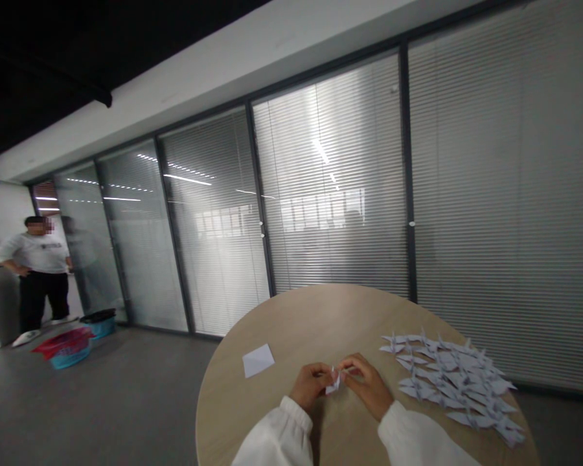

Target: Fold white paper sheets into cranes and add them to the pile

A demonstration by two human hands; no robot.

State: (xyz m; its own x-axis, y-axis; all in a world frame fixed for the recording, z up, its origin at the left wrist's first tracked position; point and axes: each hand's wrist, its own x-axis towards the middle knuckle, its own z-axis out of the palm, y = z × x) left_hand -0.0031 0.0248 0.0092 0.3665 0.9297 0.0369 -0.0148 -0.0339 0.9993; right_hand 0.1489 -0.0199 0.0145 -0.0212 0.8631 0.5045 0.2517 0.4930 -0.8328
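Note:
Between my two hands is a small piece of folded white paper (333, 383), held just above the round wooden table (330, 310). My left hand (313, 384) pinches its left side with thumb and forefinger. From the right, my right hand (368, 383) grips the upper part of the same paper with closed fingertips. The fingers cover much of it, so its exact shape is hard to make out. To the right lie many folded paper cranes (459, 382) in rows. A flat white paper square (258, 360) rests on the table to the left.
Glass partitions with blinds (330, 194) stand behind the table. On the floor at left are a blue basin with a red bag (70, 346) and another with a black bag (98, 321). A person in a white shirt (43, 255) stands beyond them.

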